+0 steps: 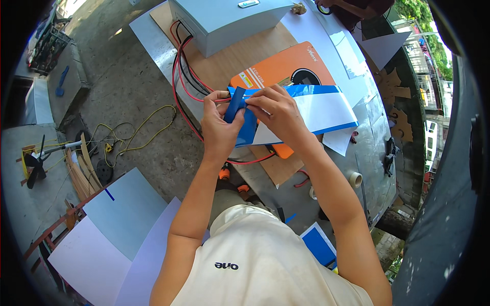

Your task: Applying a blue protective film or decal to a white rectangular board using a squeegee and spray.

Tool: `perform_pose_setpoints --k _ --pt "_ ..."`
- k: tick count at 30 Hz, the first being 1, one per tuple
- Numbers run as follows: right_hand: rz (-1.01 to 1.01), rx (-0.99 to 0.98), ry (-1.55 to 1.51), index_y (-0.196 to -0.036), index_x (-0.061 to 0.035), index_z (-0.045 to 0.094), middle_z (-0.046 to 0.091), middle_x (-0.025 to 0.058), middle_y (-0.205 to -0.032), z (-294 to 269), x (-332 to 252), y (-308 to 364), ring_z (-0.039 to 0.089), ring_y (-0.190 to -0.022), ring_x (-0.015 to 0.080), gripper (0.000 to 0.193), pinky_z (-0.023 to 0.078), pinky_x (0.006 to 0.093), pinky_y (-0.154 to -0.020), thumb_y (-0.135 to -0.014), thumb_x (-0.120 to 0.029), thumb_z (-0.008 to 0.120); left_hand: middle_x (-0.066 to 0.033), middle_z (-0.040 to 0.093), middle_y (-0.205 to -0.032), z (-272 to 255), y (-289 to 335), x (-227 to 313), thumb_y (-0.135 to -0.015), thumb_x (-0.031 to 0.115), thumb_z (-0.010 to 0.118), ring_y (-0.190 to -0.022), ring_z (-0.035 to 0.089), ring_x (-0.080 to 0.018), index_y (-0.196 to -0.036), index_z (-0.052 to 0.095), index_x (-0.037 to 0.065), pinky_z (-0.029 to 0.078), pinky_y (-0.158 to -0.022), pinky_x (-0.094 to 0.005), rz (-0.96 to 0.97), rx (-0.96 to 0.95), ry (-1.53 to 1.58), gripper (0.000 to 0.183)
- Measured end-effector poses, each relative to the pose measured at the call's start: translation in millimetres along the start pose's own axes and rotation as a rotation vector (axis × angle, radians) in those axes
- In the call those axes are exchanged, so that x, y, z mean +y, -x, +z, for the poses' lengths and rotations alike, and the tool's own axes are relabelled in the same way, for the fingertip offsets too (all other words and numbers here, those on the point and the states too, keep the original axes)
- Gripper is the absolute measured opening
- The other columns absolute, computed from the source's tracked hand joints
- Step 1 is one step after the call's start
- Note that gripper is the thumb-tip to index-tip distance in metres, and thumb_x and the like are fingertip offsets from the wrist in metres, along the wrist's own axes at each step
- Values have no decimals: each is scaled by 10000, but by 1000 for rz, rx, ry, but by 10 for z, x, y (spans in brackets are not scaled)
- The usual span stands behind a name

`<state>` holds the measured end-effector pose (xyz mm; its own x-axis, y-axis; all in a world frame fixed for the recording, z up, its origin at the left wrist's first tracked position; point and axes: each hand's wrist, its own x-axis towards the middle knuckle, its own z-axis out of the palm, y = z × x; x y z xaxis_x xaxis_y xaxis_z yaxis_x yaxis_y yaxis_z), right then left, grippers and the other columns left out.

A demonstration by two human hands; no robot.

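My left hand [220,122] is closed on a dark blue strip [234,105], its thumb lying along the strip's lower end. Close beside it, the fingers of my right hand [278,109] pinch together at the strip's edge. Under both hands, a white sheet with blue borders [316,109] stretches to the right. What exactly the right fingertips grip is partly hidden by the fingers. Beyond the sheet lies an orange device [291,61] with a round black display, partly covered by the sheet and my right hand.
A grey metal box [235,30] stands at the back on a wooden board [212,66], with red and black cables [177,76] at its left. A tape roll [355,179] lies on the table's right. Another person's hand [326,4] shows at the top. White panels [97,255] lean lower left.
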<state>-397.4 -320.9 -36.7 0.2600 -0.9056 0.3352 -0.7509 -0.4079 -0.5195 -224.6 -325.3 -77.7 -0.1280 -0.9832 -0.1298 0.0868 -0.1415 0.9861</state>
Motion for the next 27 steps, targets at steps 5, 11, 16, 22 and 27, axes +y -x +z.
perform_pose_setpoints --k 5,11,16,22,27 --pt "25 10 -13 -926 -43 748 689 72 -922 -24 -14 -23 644 -909 283 154 532 402 -804 -783 -60 803 -122 754 -982 14 33 101 -886 -39 711 -882 695 -94 -1290 445 24 561 -775 -248 16 19 -87 489" --pt "22 63 -38 -936 -45 751 700 76 -897 0 -14 -29 674 -820 245 153 551 357 -681 -794 -24 803 -130 762 -947 31 15 134 -879 -16 716 -838 703 -102 -1277 464 27 569 -737 -258 65 39 -107 473" --pt "48 58 -61 -914 -35 732 681 89 -879 -11 -26 -35 659 -819 284 137 544 396 -716 -790 -36 793 -128 764 -938 39 12 147 -880 -5 718 -820 705 -103 -1279 463 19 571 -732 -261 73 32 -92 473" --pt "-12 47 27 -907 -35 729 691 94 -886 -37 -50 -49 668 -824 291 128 555 390 -708 -796 -37 792 -138 767 -936 49 17 204 -877 11 727 -824 714 -115 -1277 466 17 573 -732 -268 89 50 -120 477" --pt "-14 52 10 -896 -33 727 691 95 -875 -42 -50 -61 668 -798 290 125 554 386 -701 -791 -31 793 -156 760 -927 50 36 247 -893 21 711 -822 735 -148 -1263 455 22 579 -715 -289 106 45 -116 450"
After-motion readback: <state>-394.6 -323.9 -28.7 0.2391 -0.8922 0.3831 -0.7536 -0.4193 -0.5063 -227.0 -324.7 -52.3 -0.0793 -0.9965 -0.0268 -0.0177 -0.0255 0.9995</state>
